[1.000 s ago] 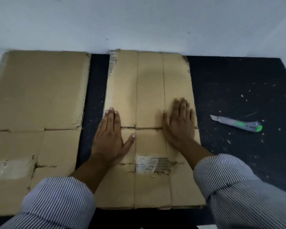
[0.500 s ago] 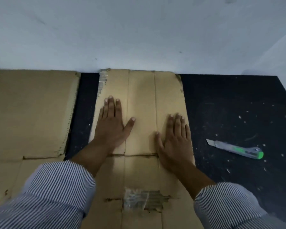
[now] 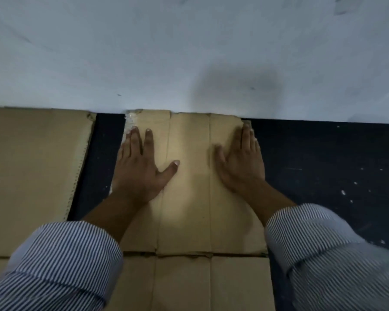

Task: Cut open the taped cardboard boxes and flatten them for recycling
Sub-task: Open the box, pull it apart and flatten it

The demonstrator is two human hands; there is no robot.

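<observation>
At the bottom of the frame two striped sleeves (image 3: 61,263) come in from the lower corners, rolled back at the forearms. Between them lies the flattened cardboard box (image 3: 189,209), opened out in the middle of the frame and running from the bottom edge up to the wall. It holds nothing; it is a single flat sheet of brown board, scored by two lengthwise creases into three strips and crossed by one ragged fold line low in the frame. A strip of clear tape (image 3: 129,118) with a crumpled look clings to its upper left corner. The left hand (image 3: 139,167) lies palm down on the left strip, fingers stretched toward the wall and thumb spread out across the crease. The right hand (image 3: 243,162) lies palm down on the right strip, fingers together and reaching the far right corner, thumb angled inward. Neither hand grips anything. On the left of the frame a second flattened box (image 3: 34,162) lies apart from the first, with a dark gap between them and a rough, serrated right edge. Both sheets rest on a black counter (image 3: 328,167) flecked with pale scraps on the right. Beyond it rises a plain pale wall (image 3: 166,52) bearing a soft dark shadow.
</observation>
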